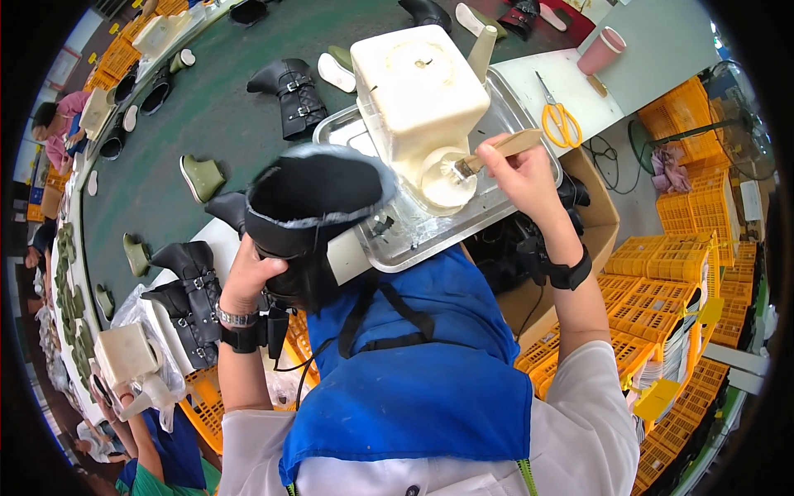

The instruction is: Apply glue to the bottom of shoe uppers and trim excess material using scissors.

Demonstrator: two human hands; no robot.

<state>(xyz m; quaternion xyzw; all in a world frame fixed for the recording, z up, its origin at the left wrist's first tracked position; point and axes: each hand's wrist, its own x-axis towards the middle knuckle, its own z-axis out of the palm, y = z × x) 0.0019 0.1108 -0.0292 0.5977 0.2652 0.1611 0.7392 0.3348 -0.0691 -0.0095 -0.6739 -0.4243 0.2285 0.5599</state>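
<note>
My left hand (248, 277) is closed round a black boot (294, 236), whose wide open top tilts up and shows a dark lining and a pale grey-white rim. In my right hand (521, 178) is a brush (511, 146) with a flat wooden handle. Its bristles dip into the small round cup (447, 180) at the foot of a white plastic dispenser (420, 91). White paste or liquid shows in that cup. Under the dispenser lies a metal tray (397, 248) with a few dark scraps on it.
Orange-handled scissors (561, 124) and a pink cup (601, 51) sit on the white tabletop at right. Black buckled boots (298, 99) and a green shoe (202, 176) lie on the green surface. A cardboard box (602, 211) and stacked orange crates (662, 289) stand at right. Other people work at left.
</note>
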